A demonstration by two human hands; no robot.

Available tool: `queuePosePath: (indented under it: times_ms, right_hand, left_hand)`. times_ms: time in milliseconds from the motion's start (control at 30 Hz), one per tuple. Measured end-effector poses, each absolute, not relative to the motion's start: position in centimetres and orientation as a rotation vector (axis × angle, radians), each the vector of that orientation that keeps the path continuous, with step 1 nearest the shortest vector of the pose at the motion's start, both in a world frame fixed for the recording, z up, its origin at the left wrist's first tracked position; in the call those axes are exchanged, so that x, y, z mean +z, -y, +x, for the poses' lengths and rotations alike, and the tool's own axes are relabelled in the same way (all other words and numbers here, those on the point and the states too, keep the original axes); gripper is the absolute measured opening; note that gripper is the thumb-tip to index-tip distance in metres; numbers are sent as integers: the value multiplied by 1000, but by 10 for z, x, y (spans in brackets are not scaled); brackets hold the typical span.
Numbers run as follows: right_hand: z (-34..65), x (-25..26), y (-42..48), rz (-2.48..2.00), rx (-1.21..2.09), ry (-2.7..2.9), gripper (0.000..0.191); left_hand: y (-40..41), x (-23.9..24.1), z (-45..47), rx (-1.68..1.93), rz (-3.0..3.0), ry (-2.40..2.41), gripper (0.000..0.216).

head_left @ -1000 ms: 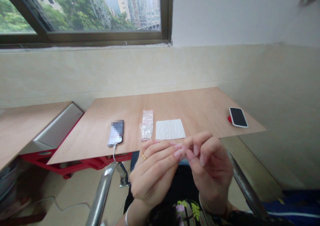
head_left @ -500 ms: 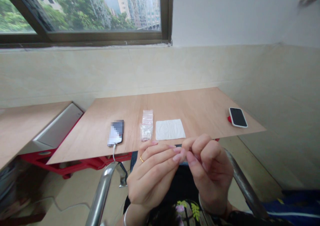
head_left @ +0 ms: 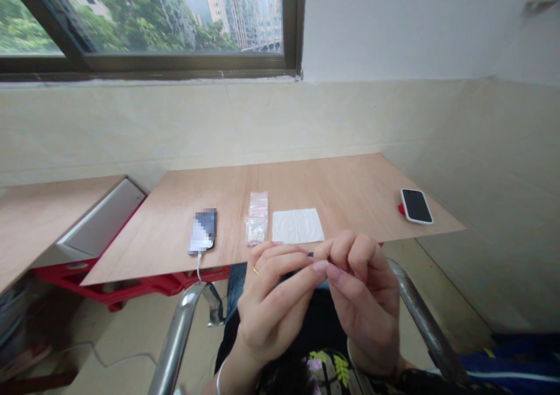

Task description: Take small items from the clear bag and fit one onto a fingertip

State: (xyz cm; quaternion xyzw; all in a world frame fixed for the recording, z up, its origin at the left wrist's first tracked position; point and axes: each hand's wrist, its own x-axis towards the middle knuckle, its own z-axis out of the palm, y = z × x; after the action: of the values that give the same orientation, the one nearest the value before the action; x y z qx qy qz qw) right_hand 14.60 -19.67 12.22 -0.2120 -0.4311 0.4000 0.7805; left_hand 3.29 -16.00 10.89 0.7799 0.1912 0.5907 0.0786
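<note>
Over my lap, just past the table's front edge, both hands meet at the fingertips. My left hand (head_left: 277, 307), with a gold ring on one finger, has its fingers bent and its thumb side hidden; the tips press together near the right hand. My right hand (head_left: 365, 301) is closed in a pinch, thumb against the curled forefinger. Whatever lies between the fingertips, if anything, is too small to make out. Behind the hands, on the table, lie a white cloth or tissue (head_left: 297, 226) and a stack of small clear plastic bags (head_left: 257, 220).
The wooden table (head_left: 350, 185) carries a phone with a white cable (head_left: 203, 231) at left and a white-framed phone (head_left: 416, 206) on something red at right. Metal chair armrests (head_left: 177, 331) flank me. Red stools (head_left: 144, 284) stand under the table. A second table (head_left: 48, 214) is at left.
My left hand has shifted slightly right and its fingers have bent more. The right hand has turned a little and moved slightly left. The tabletop items have stayed put.
</note>
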Motion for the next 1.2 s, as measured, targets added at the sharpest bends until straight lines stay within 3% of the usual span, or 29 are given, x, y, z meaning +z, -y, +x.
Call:
queuePosePath:
  times_ms: [567,800,1200]
  right_hand:
    - [145,123,201,-423,893,927,27]
    - [147,129,195,-338,1090,844,39]
    - [147,133,193,-235,1220,781,43]
  left_hand:
    - [153,112,32,1833,2393,-510,22]
    - [157,111,33,1880,2344,-551,28]
    - [160,111,37,1945,2232,-540,34]
